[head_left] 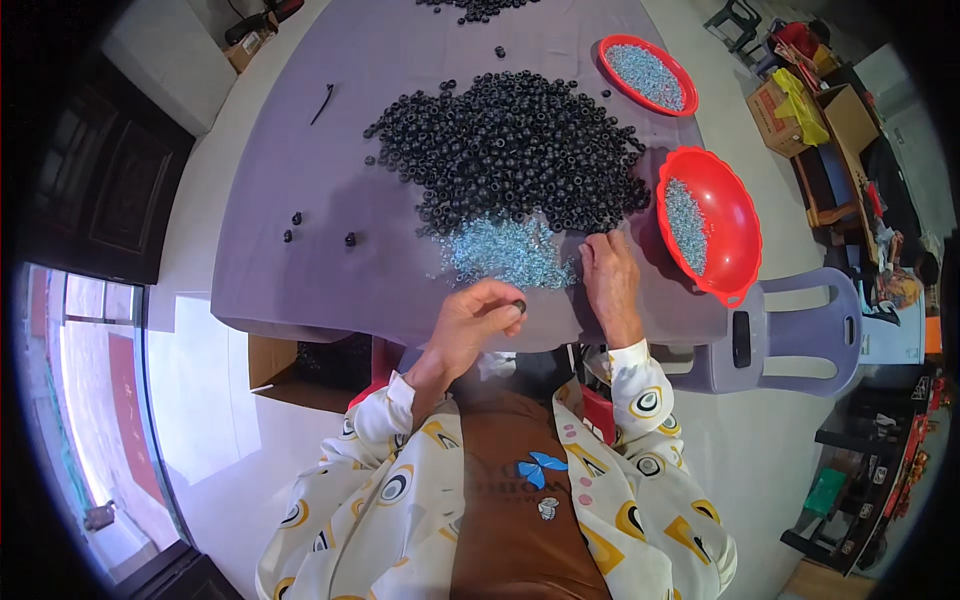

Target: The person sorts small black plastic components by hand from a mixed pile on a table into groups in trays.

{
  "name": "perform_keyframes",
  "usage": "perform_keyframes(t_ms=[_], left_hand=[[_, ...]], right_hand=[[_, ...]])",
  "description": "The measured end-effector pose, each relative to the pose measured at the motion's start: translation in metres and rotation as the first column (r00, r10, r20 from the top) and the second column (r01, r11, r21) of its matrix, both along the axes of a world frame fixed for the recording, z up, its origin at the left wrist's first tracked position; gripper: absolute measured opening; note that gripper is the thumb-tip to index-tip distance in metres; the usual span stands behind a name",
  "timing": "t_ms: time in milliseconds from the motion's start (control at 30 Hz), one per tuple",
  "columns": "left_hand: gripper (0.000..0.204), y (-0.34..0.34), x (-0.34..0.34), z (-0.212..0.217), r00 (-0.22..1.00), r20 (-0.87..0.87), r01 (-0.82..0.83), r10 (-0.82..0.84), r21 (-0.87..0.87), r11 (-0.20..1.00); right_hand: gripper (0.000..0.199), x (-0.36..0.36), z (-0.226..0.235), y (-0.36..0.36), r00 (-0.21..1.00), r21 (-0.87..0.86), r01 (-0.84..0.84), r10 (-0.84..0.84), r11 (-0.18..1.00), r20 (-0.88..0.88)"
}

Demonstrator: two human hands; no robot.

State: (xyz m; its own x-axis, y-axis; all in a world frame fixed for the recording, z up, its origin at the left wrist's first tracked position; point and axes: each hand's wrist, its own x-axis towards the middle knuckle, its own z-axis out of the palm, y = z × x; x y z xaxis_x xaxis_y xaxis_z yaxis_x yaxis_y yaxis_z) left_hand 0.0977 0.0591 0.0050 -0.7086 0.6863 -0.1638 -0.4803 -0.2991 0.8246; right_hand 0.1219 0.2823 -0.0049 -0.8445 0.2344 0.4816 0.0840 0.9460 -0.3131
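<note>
Closest in, the person's patterned cream sleeves frame a brown front with a small blue butterfly (541, 467) on it, and both forearms reach up over the near edge of a table covered in a grey-purple cloth (300, 200). The left hand (472, 325) is curled in, its fingertips pinched around one small black ring (519, 305) held just above the cloth at the table's near edge. The right hand (607, 278) lies palm down, fingers bent, its tips touching the near edge of the big heap of black rings (510, 150) and the right side of a smaller patch of pale blue metal pieces (512, 252); whether it grips anything under the fingers I cannot tell. The blue patch sits just in front of the black heap, between the two hands and slightly beyond them. To the right of the right hand, a red bowl (735, 215) holds more of the blue pieces and overhangs the table's corner; a second red bowl (680, 70) with the same contents stands farther back. A few stray black rings (296, 217) lie well off to the left on the cloth. A lilac plastic chair (800, 345) stands beside the table on the right, and an open cardboard box (275, 365) sits on the floor under the near left edge.
</note>
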Motion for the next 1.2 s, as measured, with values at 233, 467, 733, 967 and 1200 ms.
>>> perform_keyframes(t_ms=[233,467,733,967,1200], left_hand=[[0.013,-0.005,-0.001,0.016,1.0,0.0,-0.015,0.015,0.15,0.989],[0.017,-0.006,0.008,0.029,0.866,-0.468,-0.184,0.176,0.03,0.983],[0.021,-0.007,0.014,0.033,0.757,-0.645,-0.249,0.104,-0.139,0.958],[0.015,-0.008,0.016,0.036,0.913,-0.371,-0.21,0.172,-0.065,0.975],[0.014,-0.007,0.017,0.034,0.983,-0.136,-0.137,0.123,-0.098,0.986]], right_hand=[[0.011,-0.003,-0.005,-0.004,0.994,-0.039,0.032,-0.028,0.999,0.105],[0.008,0.01,0.011,-0.013,0.998,-0.251,-0.057,0.056,0.966,-0.012],[0.009,0.035,0.061,-0.062,0.873,-0.918,-0.372,0.39,0.139,-0.294],[0.008,0.033,0.06,-0.076,0.857,-0.864,-0.42,0.434,0.278,-0.277],[0.012,0.048,0.062,-0.081,0.872,-0.739,-0.45,0.426,0.501,-0.241]])
